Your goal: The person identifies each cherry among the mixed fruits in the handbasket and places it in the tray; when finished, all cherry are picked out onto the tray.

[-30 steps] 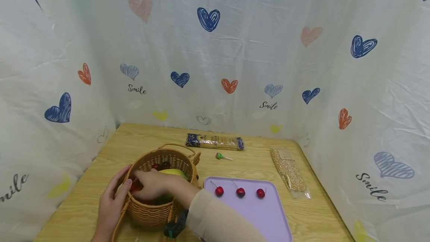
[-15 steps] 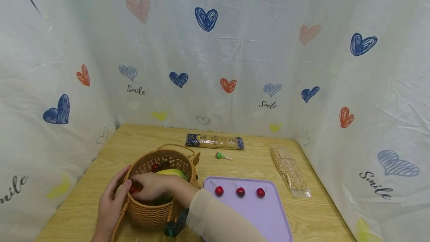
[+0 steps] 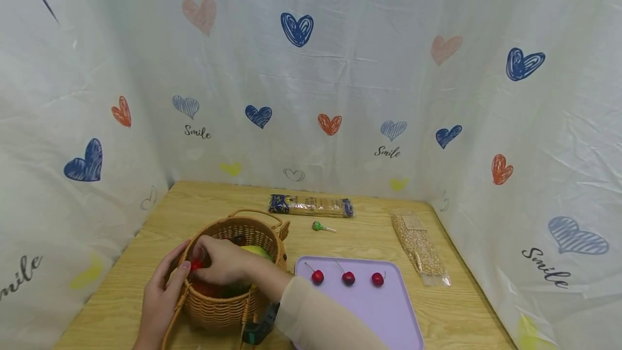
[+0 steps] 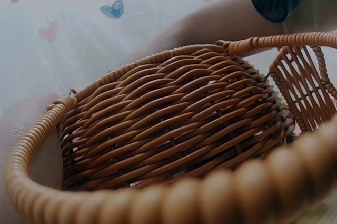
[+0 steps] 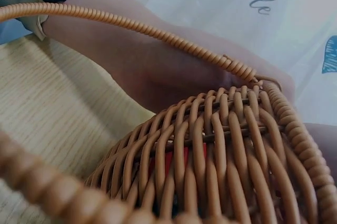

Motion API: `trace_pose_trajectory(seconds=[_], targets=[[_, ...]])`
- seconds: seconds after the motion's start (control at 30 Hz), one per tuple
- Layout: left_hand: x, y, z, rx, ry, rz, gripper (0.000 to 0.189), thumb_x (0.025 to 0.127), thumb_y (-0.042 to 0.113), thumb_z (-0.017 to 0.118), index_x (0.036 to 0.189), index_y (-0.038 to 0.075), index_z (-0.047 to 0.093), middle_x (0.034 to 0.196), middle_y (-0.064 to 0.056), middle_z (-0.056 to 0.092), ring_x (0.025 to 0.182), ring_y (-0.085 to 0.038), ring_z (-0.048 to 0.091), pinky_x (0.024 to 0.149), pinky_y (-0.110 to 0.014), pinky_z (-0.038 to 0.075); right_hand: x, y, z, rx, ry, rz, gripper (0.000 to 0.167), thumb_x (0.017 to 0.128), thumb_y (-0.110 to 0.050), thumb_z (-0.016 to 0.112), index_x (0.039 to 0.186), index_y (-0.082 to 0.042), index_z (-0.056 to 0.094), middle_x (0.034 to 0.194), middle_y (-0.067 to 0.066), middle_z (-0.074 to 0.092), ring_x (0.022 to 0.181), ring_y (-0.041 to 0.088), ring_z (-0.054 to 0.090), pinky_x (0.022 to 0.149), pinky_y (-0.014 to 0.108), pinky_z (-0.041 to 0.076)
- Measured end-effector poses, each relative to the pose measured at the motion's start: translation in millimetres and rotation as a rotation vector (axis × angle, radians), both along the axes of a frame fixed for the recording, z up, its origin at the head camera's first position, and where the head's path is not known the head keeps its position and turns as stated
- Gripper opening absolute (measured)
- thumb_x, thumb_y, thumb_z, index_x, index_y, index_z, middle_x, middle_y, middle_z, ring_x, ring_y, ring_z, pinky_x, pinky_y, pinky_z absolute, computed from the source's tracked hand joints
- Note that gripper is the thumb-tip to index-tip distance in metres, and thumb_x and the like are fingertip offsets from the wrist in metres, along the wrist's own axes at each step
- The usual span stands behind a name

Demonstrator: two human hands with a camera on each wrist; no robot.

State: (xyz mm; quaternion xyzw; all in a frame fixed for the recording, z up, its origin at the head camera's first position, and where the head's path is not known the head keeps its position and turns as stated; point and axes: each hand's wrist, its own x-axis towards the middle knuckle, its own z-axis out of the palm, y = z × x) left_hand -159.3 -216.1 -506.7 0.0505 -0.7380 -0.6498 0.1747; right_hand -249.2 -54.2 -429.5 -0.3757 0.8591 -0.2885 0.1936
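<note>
A round wicker basket (image 3: 218,307) stands at the front left of the table. My left hand (image 3: 162,290) grips its left rim, thumb over the edge and fingers along the outer side. My right hand (image 3: 223,261) reaches in over the rim, its curled fingers and thumb around a small bright red thing (image 3: 196,264) whose kind I cannot tell. Beyond that hand, a yellow banana (image 3: 257,251) and a dark round item (image 3: 239,240) lie inside. The basket's woven wall (image 4: 174,124) hides the contents in the left wrist view; red shows through the weave (image 5: 210,134) in the right wrist view.
A lilac tray (image 3: 359,317) right of the basket bears three cherries (image 3: 348,278). Behind lie a green-wrapped lollipop (image 3: 317,226) and a packet of spaghetti (image 3: 311,206). A bag of pale kernels (image 3: 420,247) lies at right. A heart-print curtain (image 3: 340,80) surrounds the table.
My right hand has risen slightly inside the basket and now covers the dark red round item seen beyond it before. The left hand has stayed on the rim.
</note>
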Motion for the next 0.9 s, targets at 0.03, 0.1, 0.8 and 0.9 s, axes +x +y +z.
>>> trace_pose_trajectory(seconds=[0.03,0.1,0.8,0.9], targets=[[0.3,0.2,0.3,0.001,-0.004,0.000,0.051,0.118,0.023,0.058,0.166,0.009,0.052,0.148,0.030,0.057,0.133,0.016,0.051,0.094,-0.002,0.051,-0.2,2,0.4,-0.001,0.019,-0.008,0.023,0.106,-0.023,0.076,0.123,-0.024,0.060,0.105,-0.014,0.064,0.087,0.000,0.061,0.074,0.015,0.051],[0.9,0.7,0.6,0.005,-0.011,0.002,0.051,0.118,0.024,0.059,0.166,0.010,0.052,0.148,0.029,0.057,0.133,0.016,0.051,0.094,-0.003,0.051,-0.2,6,1.8,-0.009,0.057,-0.015,0.024,0.102,-0.021,0.079,0.122,-0.023,0.065,0.106,-0.015,0.066,0.088,-0.002,0.061,0.075,0.014,0.052],[0.9,2.9,-0.2,0.023,0.022,0.019,0.049,0.117,0.019,0.061,0.164,0.008,0.055,0.148,0.027,0.061,0.134,0.014,0.053,0.099,-0.001,0.049,13.2,66,24.4,-0.300,0.123,-0.071,0.033,0.099,-0.007,0.082,0.129,-0.014,0.071,0.123,-0.005,0.072,0.106,-0.006,0.067,0.095,0.015,0.060],[0.9,3.4,-0.1,0.011,0.028,0.030,0.048,0.116,0.018,0.061,0.163,0.007,0.055,0.148,0.028,0.061,0.134,0.014,0.053,0.099,-0.001,0.048,18.2,73,27.2,-0.365,0.108,-0.116,0.033,0.099,-0.008,0.082,0.128,-0.017,0.071,0.120,-0.006,0.073,0.104,-0.006,0.068,0.095,0.017,0.060]])
